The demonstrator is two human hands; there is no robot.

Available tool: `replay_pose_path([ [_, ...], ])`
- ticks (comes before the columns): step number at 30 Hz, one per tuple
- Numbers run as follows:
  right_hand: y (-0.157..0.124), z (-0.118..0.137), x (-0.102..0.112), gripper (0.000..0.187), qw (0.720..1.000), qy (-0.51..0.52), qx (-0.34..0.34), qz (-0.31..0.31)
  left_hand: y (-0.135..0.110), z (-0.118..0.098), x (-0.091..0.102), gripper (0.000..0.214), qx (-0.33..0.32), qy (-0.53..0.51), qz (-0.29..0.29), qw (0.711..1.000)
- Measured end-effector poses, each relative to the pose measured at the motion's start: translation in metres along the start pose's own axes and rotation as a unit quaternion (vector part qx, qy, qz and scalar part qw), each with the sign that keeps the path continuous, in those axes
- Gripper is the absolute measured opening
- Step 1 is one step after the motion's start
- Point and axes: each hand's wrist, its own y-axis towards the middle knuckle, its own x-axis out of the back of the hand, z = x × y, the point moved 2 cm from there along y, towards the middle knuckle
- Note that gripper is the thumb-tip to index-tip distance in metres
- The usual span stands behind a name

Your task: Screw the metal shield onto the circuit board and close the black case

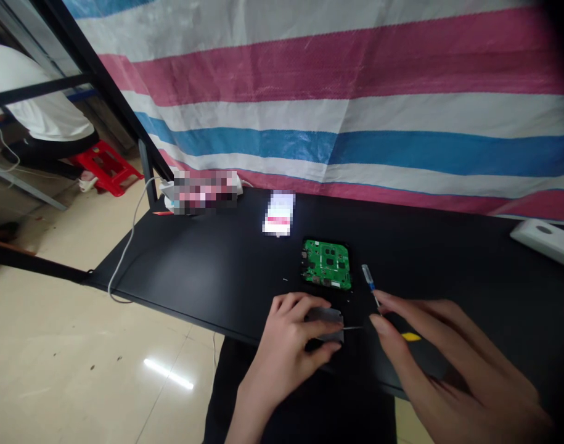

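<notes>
Close to the near edge of the worktop, I see the left hand bent over a flat grey piece, its fingers spread across the top and the thumb down by the nearer edge, so it seems to be holding the piece in place. A thin metal rod points out from that piece toward the right hand, but I cannot make out where it ends or whether it belongs to the yellow item that shows beyond the right thumb. At the right fingertips is the shaft of a small screwdriver, its clear and blue handle slanting away from the person; thumb and forefinger are close together, though from where I stand I cannot tell whether they pinch the shaft or only hover over it. Just beyond the left hand sits a green circuit board in a dark shell, a small pale bit lying off to its left, and farther out a bright phone. I would judge the step in hand as one of steadying with the left and handling slim tools with the right. What the next move calls for, to my mind, is a light, sure pinch on the shaft, an unmoving left hand, and care not to brush that loose bit away.
</notes>
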Motion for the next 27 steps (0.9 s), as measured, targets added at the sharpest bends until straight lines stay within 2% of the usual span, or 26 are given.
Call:
replay_pose_path([
  [7,-0.0041,-0.0028,-0.004,0.05,0.991,0.12,-0.025,0.052,0.0002,-0.0004,0.0002,0.03,0.002,-0.001,0.005,1.0],
  [13,0.0015,0.0013,-0.0005,0.048,0.996,0.064,0.013,0.054,-0.0015,0.0016,-0.002,0.031,-0.002,-0.002,-0.001,1.0],
  [19,0.0053,0.0033,-0.0004,0.034,1.0,-0.029,0.004,-0.002,-0.0003,0.0034,-0.0026,0.028,-0.005,-0.001,-0.003,1.0],
  [22,0.0029,0.0021,-0.0011,0.036,1.0,-0.001,0.008,-0.001,0.0005,0.003,-0.0017,0.028,-0.004,0.002,-0.001,1.0],
  [27,-0.003,0.0029,-0.0014,0.048,0.995,0.089,-0.006,0.054,0.0005,0.0014,-0.0007,0.031,-0.003,0.002,-0.002,1.0],
])
